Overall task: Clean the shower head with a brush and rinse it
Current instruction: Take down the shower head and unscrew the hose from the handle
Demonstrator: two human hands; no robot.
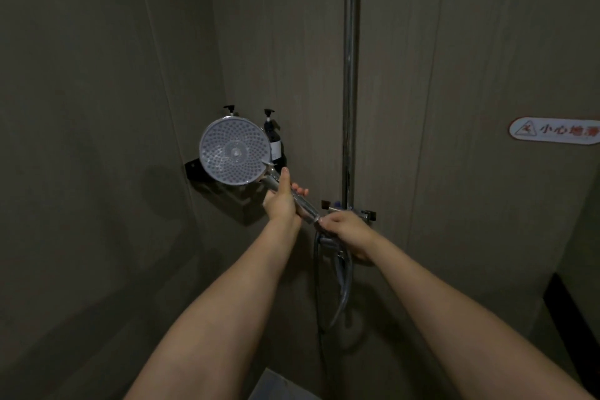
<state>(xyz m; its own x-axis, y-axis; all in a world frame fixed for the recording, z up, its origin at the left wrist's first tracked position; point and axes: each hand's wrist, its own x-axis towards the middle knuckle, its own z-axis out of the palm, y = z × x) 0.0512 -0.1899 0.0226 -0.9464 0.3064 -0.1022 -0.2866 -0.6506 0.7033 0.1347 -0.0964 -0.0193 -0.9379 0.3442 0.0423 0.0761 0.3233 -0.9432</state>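
2 pump bottles (pixel 272 136), warning sign (pixel 555 130).

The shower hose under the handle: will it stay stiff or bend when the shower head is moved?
The shower hose hangs in a loose loop, so it probably bends and follows freely. The shower head has a wide face on a thin handle held by both hands, left and right, so it may feel top-heavy. Its shiny handle might be slippery.

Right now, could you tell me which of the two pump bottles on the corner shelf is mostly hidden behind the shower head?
The left pump bottle: only its black pump shows above the shower head. The right pump bottle stands visible beside it.
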